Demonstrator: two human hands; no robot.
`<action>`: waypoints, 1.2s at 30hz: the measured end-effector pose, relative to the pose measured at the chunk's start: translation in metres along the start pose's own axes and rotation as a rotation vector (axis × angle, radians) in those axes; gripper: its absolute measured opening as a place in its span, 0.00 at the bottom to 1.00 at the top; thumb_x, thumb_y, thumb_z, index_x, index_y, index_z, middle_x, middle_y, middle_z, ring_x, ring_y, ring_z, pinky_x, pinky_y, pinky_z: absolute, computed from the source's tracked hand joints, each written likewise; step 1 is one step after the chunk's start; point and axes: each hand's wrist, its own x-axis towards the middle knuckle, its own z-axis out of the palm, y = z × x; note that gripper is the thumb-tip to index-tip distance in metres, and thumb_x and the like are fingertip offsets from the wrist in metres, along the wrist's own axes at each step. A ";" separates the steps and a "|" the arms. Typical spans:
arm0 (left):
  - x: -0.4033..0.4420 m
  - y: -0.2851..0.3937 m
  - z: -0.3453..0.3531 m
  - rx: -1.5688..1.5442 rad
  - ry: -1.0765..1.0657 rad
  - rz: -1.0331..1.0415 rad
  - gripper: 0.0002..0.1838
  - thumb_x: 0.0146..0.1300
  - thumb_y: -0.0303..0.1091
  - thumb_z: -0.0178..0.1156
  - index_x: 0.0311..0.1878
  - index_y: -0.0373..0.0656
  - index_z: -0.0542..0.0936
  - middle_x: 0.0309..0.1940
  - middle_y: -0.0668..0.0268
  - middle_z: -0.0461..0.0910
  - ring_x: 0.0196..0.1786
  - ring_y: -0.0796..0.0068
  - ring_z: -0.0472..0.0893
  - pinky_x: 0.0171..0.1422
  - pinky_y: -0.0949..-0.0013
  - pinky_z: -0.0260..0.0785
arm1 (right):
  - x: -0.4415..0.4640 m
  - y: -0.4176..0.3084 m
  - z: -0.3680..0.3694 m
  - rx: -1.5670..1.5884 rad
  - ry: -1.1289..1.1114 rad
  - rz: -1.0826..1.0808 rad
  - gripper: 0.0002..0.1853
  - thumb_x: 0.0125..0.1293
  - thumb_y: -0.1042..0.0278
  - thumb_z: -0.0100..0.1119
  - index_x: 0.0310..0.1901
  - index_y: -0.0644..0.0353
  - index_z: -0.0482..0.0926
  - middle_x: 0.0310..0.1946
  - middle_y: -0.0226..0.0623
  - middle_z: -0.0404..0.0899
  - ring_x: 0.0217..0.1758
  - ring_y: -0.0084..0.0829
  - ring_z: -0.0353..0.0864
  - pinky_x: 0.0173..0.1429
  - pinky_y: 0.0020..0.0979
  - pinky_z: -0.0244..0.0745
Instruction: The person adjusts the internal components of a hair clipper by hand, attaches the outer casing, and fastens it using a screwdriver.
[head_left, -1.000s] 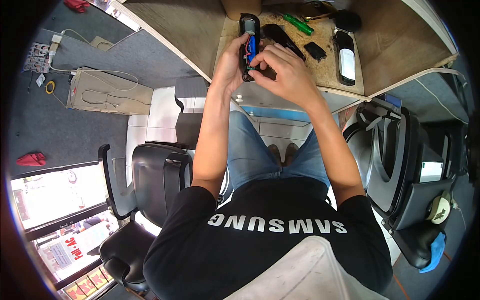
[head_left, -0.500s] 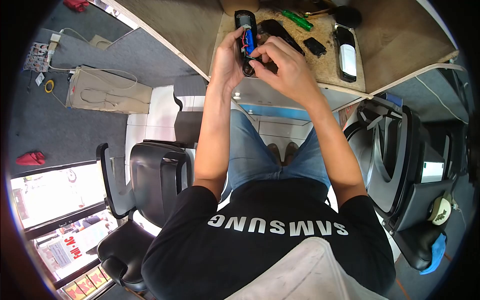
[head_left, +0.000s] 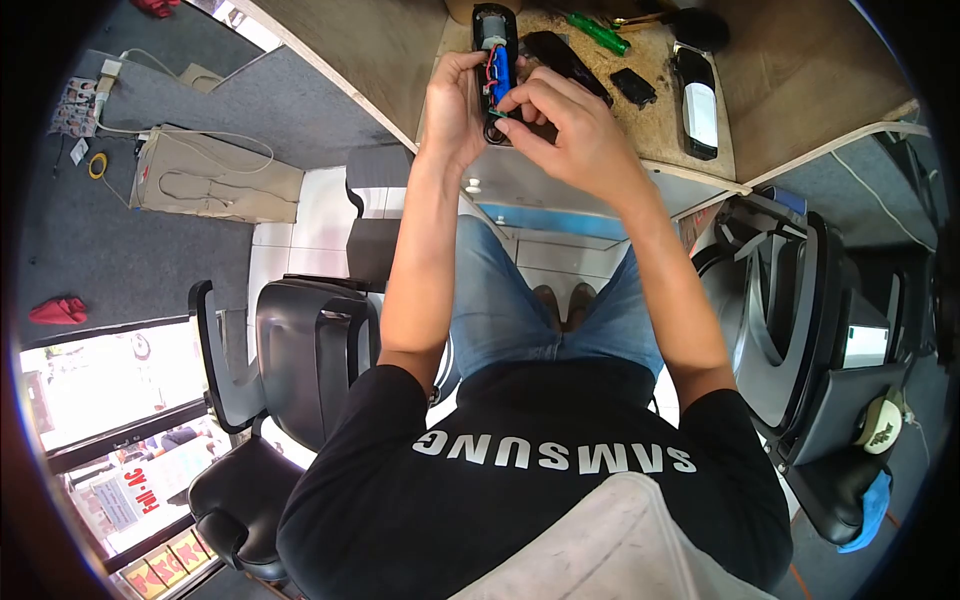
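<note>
My left hand (head_left: 452,105) holds an opened black device (head_left: 493,35) by its side, over the front of the wooden work surface. Inside the device are a silver motor, a blue battery (head_left: 502,68) and red wires. Thumb and forefinger of my right hand (head_left: 565,120) pinch at the device's lower end, by a small green part; what lies between the fingertips is too small to make out. Behind my right hand lies a long black casing (head_left: 560,58), partly covered by the fingers.
On the work surface (head_left: 640,135) are a green-handled tool (head_left: 600,34), a small black piece (head_left: 633,87), a black and silver device (head_left: 700,110) and a round black brush-like object (head_left: 698,30). Black chairs (head_left: 310,350) stand at both sides. Wooden panels flank the surface.
The black device and my left hand have shifted slightly up in the view. My left fingers have moved a little along its side. My right hand remains at the lower end.
</note>
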 end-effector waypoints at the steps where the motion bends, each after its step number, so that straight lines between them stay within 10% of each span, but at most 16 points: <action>1: -0.003 0.000 0.003 0.015 0.031 0.016 0.24 0.81 0.44 0.48 0.61 0.31 0.80 0.42 0.58 0.87 0.41 0.66 0.87 0.47 0.60 0.82 | -0.001 -0.001 -0.001 0.003 -0.009 -0.001 0.10 0.65 0.67 0.74 0.44 0.58 0.84 0.34 0.35 0.80 0.37 0.37 0.82 0.46 0.39 0.79; 11: -0.086 -0.025 0.073 0.074 0.151 0.041 0.35 0.86 0.62 0.45 0.59 0.34 0.83 0.32 0.65 0.81 0.28 0.79 0.80 0.30 0.73 0.75 | -0.055 -0.068 -0.028 0.238 0.054 0.108 0.11 0.63 0.75 0.75 0.47 0.60 0.88 0.33 0.31 0.77 0.33 0.27 0.78 0.39 0.31 0.74; 14: -0.098 -0.035 0.073 0.143 0.173 0.013 0.40 0.86 0.64 0.39 0.63 0.29 0.80 0.34 0.62 0.80 0.29 0.69 0.84 0.29 0.69 0.79 | -0.072 -0.076 -0.030 0.205 0.017 0.198 0.10 0.63 0.75 0.75 0.47 0.60 0.88 0.33 0.30 0.78 0.33 0.26 0.78 0.38 0.30 0.73; 18: -0.099 -0.052 0.058 -0.061 0.012 -0.052 0.33 0.86 0.54 0.45 0.66 0.28 0.77 0.37 0.58 0.82 0.31 0.68 0.84 0.23 0.70 0.75 | -0.087 -0.084 -0.032 0.189 0.025 0.260 0.10 0.63 0.77 0.76 0.46 0.60 0.88 0.33 0.31 0.80 0.33 0.25 0.80 0.36 0.29 0.74; 27: -0.124 -0.058 0.074 -0.329 -0.001 0.006 0.30 0.70 0.30 0.56 0.73 0.28 0.70 0.52 0.50 0.84 0.47 0.62 0.87 0.50 0.59 0.83 | -0.103 -0.079 -0.021 0.270 0.177 0.217 0.12 0.60 0.78 0.76 0.46 0.62 0.88 0.34 0.32 0.81 0.32 0.26 0.81 0.36 0.28 0.77; 36: -0.127 -0.068 0.080 -0.352 -0.186 0.128 0.43 0.63 0.27 0.59 0.82 0.31 0.58 0.81 0.51 0.65 0.68 0.61 0.80 0.60 0.58 0.81 | -0.101 -0.089 -0.026 0.249 0.289 0.155 0.12 0.60 0.81 0.75 0.45 0.64 0.88 0.36 0.34 0.81 0.34 0.26 0.84 0.37 0.27 0.81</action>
